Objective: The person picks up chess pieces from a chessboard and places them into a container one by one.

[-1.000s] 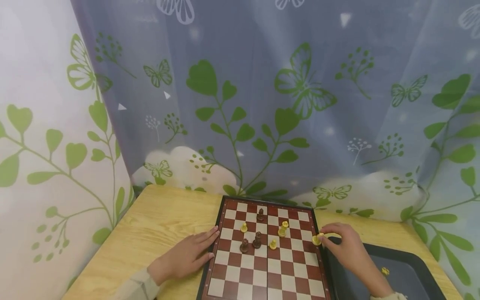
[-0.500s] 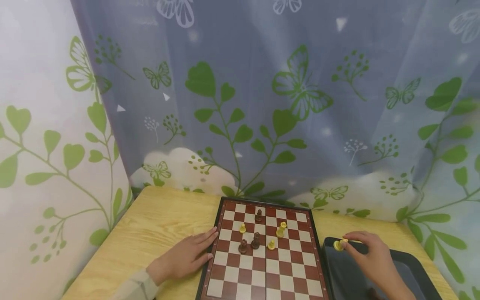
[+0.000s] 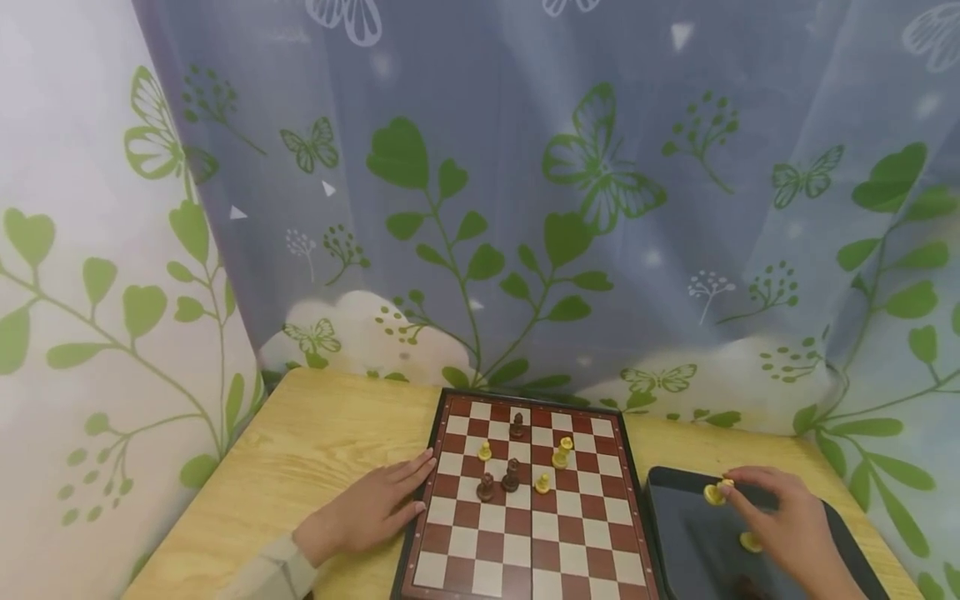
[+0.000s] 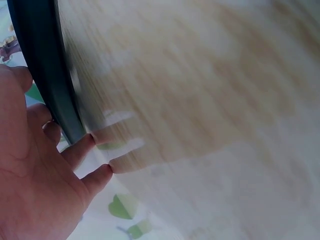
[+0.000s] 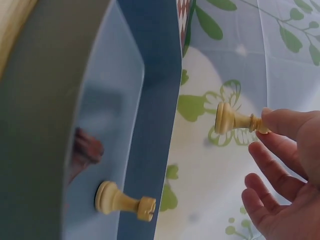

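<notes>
Ana: Where is the piece, and how is it held?

Ben: I have the yellow chess piece at 4 o'clock on my head view, up in the air over the dark tray. The right hand pinches it by the top between thumb and forefinger. On the right wrist feed I see its base pointing to 9 o'clock, with the other fingers spread, bent and clear of it.

Ana: What lies close by?

Ben: A yellow rook stands in the tray, at 5 o'clock from the held piece. The tray sits just beside the chessboard, which I have at 6 o'clock. Dark brown pieces and yellow pieces stand mostly on its far half.

Ana: And the left hand?

Ben: The left hand is at 7 o'clock, palm down, fingers extended and slightly apart, fingertips at the board's 9 o'clock edge. It grips nothing. A pale sleeve covers the wrist.

Ana: Surface and room?

Ben: A wood-grain table. At 12 o'clock I see a blue-grey cloth with green leaves and butterflies; at 9 o'clock, a whitish cloth with similar leaves.

Ana: Any writing?

Ben: Small pale marks run along the board's border, too tiny for me to read.
</notes>
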{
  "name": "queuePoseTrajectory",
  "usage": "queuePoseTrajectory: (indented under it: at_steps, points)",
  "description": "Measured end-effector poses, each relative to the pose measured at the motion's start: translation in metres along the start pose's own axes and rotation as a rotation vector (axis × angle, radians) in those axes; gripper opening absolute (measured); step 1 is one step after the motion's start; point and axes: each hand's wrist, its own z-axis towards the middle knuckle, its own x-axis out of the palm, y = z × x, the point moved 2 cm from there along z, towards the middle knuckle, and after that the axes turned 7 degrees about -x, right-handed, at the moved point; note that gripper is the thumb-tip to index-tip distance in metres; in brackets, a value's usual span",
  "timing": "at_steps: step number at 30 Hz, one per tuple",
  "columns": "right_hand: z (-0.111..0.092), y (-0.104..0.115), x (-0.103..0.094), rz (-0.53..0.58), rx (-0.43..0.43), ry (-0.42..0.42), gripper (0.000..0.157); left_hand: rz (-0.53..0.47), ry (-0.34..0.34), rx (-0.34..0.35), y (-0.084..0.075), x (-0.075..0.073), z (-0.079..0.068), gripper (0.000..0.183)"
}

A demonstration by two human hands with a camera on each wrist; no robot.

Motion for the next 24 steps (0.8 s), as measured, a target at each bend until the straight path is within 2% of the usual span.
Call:
queuePoseTrajectory:
  at_steps: [5,10,15,24]
  points:
    - [-0.001,-0.006,-0.003,-0.018,0.039,0.011,0.025,0.002,-0.013,0.013,0.002,-0.002,0.001,0.06]
    - [-0.006,-0.013,-0.007,-0.045,0.061,0.016,0.027,-0.012,0.007,0.005,0.001,-0.002,0.0,0.061]
    - [-0.011,-0.021,-0.009,-0.054,0.049,-0.011,0.026,-0.022,0.016,-0.013,0.0,-0.001,-0.003,0.061]
    - [-0.015,-0.037,-0.011,-0.063,0.053,-0.074,0.022,-0.014,-0.001,-0.006,0.002,0.0,-0.002,0.061]
